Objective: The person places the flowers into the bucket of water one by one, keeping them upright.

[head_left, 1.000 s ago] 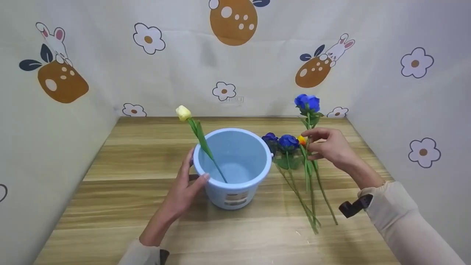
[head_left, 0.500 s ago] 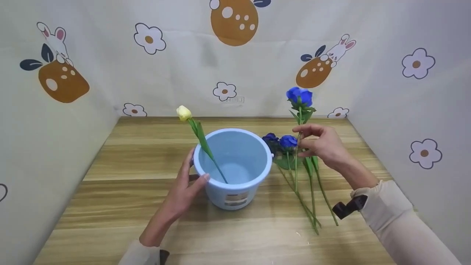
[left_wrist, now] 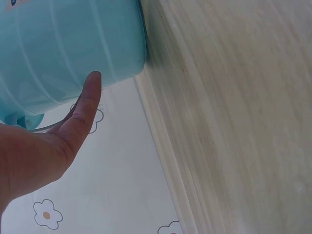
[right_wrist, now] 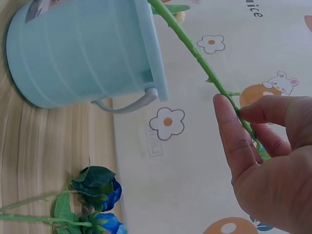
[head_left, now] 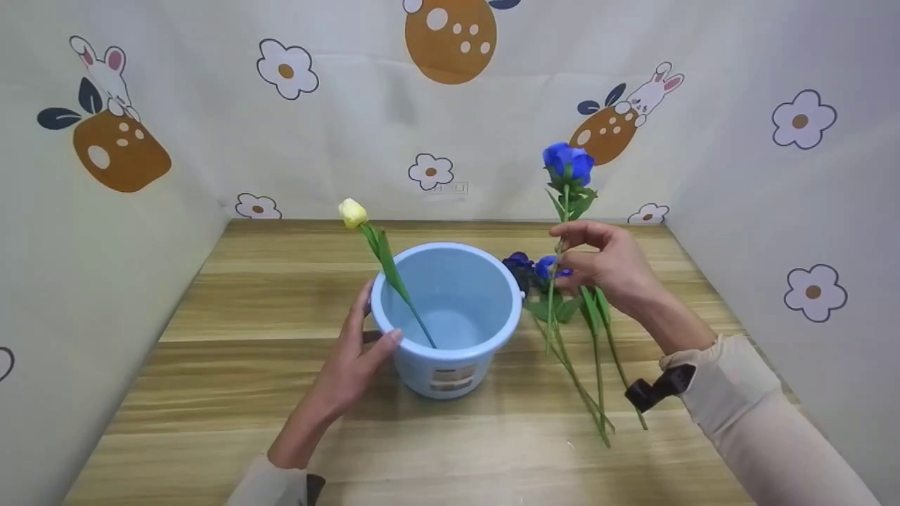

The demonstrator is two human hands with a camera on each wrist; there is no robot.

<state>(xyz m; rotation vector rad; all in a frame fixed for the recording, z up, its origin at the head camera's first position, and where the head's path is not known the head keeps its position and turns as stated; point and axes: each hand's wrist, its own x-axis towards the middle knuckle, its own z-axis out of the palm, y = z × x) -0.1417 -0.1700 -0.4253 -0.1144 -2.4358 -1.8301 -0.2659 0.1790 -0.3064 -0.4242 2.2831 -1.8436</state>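
My left hand (head_left: pixel 351 362) holds the side of a light blue bucket (head_left: pixel 450 379), with the thumb at its rim. In the left wrist view one finger (left_wrist: pixel 87 102) lies along the outer wall. Inside the bucket leans a pale yellow tulip (head_left: pixel 353 213), its bloom above the left rim. My right hand (head_left: pixel 608 263) pinches the stem of a blue rose (head_left: pixel 568 165) held upright to the right of the bucket. The rose's green stem (right_wrist: pixel 195 51) runs between thumb and fingers in the right wrist view.
On the wooden table (head_left: pixel 232 407) right of the bucket lie a dark blue rose (head_left: pixel 519 263) and another blue rose (right_wrist: pixel 111 224). Green-leaved tulip stems (head_left: pixel 598 351) lie beside them, with their tops behind my right hand. Patterned cloth walls (head_left: pixel 337 126) enclose the table.
My right hand has raised the blue rose and moved it slightly left. The orange bloom seen one second ago is now hidden by the hand. My left hand and the bucket stay put.
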